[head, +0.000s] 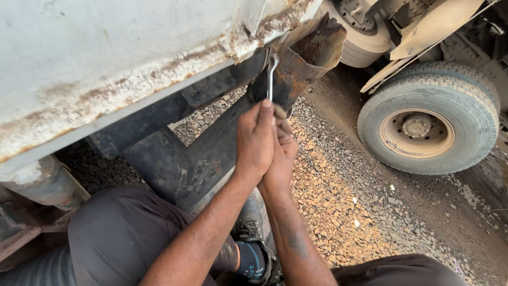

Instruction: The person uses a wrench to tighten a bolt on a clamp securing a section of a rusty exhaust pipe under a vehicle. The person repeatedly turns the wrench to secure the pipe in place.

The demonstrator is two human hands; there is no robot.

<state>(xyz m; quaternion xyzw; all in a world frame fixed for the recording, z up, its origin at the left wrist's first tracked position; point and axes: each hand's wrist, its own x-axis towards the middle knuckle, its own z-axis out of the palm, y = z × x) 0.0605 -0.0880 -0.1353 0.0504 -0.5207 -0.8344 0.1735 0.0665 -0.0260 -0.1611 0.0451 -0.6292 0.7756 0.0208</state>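
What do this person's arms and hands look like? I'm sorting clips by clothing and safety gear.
Both forearms are bare, with no sleeves in view. The left hand and right hand wear no gloves, rings or watch. The right forearm carries a dark smudge or mark, too blurred to identify. The fingers look grimy.

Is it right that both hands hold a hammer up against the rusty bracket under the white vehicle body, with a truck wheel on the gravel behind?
Not quite. The head view shows both hands gripping a slim metal wrench, not a hammer. The rusty bracket, white body, wheel and gravel are as stated.
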